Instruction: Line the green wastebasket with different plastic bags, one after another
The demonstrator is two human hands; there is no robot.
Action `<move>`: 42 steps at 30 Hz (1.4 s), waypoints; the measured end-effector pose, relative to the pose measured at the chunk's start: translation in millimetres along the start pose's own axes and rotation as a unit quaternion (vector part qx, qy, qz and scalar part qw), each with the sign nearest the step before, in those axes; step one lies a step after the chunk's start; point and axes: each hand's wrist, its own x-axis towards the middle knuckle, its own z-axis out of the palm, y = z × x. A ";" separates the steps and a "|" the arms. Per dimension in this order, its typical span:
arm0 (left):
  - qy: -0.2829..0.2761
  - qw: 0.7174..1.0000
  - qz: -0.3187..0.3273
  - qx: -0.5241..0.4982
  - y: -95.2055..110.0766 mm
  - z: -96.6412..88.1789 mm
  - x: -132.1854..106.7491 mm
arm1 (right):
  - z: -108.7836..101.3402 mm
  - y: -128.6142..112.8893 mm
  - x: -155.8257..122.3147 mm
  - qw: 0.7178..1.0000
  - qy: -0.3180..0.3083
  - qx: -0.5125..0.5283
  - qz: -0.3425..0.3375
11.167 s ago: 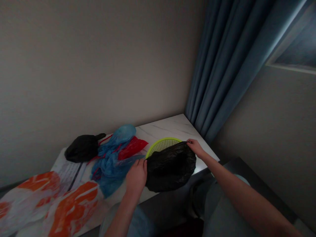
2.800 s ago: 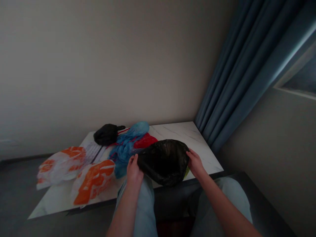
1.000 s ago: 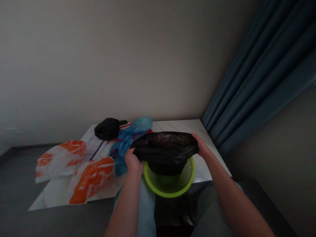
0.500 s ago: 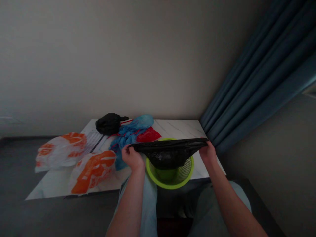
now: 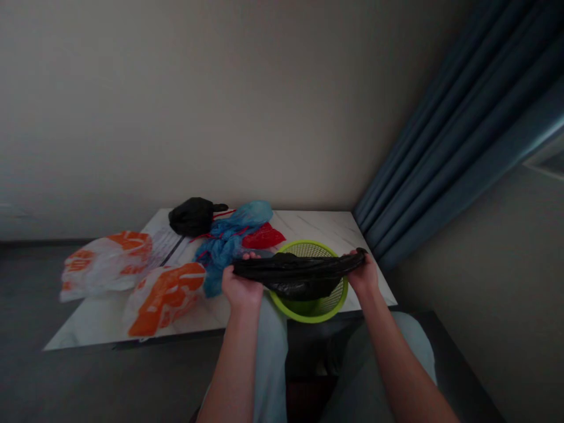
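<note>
From the head-worn view, the person's left hand [image 5: 241,288] and right hand [image 5: 363,273] were both held out in front of the body, closed on opposite ends of a flattened black plastic bag [image 5: 299,275]. The left hand curled around the bag's near end with its fingers bunched against the plastic, and the right hand pinched the far end tightly. Stretched almost level between them, the bag lay across the top of a round lime-green mesh basket [image 5: 337,291], and its slack middle sagged down into the basket's mouth. The basket stood upright near the front edge of a white marble-patterned tabletop [image 5: 326,229], directly below the bag and between the two hands. Farther left on the tabletop lay a knotted black plastic bag [image 5: 191,216], a crumpled blue plastic bag [image 5: 227,244] with red handles, and a red plastic bag [image 5: 263,238], all bunched close together. Two white plastic bags with orange print [image 5: 165,299] lay nearer the left edge. A dark blue curtain [image 5: 440,129] hung in the corner beside a beige wall [image 5: 176,106], and a pale blue trouser leg [image 5: 268,364] showed beneath the left arm.
</note>
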 end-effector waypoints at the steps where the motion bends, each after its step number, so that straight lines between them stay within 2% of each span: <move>1: -0.008 1.000 0.000 -0.002 0.6 0.6 0.5 | 1.6 1.0 0.8 1.000 0.024 0.009 0.006; 3: -0.025 1.000 0.006 0.002 1.4 2.8 1.1 | 4.6 3.0 2.2 0.996 0.072 0.046 0.008; 4: -0.037 0.999 0.010 0.008 1.8 4.5 0.7 | 5.8 4.0 2.7 0.995 0.077 0.055 0.006; 10: -0.111 0.991 0.036 0.060 0.0 20.7 -10.9 | 5.7 7.1 4.1 0.999 0.014 0.046 -0.015; 14: -0.097 0.985 0.106 0.092 -10.8 24.0 -14.7 | 4.7 7.0 3.5 0.999 0.011 0.025 -0.024; 19: -0.080 0.962 0.181 0.187 -25.8 17.2 -15.2 | 12.1 9.9 1.8 0.993 0.063 0.028 -0.101; 23: -0.098 0.935 0.210 0.269 -30.0 16.7 -21.9 | 23.8 12.1 -6.1 0.981 0.094 -0.068 -0.156; 25: -0.123 0.915 0.210 0.322 -29.9 18.5 -29.4 | 28.9 12.7 -14.1 0.967 0.064 -0.155 -0.193; 28: -0.172 0.875 0.235 0.387 -31.0 21.3 -43.5 | 35.5 15.6 -28.3 0.940 -0.016 -0.265 -0.217; 31: -0.238 0.830 0.257 0.435 -38.6 22.1 -53.7 | 43.9 21.9 -41.2 0.927 -0.090 -0.299 -0.209; 35: -0.285 0.779 0.282 0.482 -57.9 18.9 -56.1 | 58.6 32.6 -54.4 0.941 -0.129 -0.249 -0.191; 38: -0.301 0.769 0.281 0.489 -69.3 16.7 -55.7 | 66.7 39.7 -61.8 0.957 -0.145 -0.212 -0.135; 42: -0.296 0.782 0.243 0.492 -71.0 17.3 -60.2 | 68.8 46.2 -66.3 0.963 -0.156 -0.213 -0.045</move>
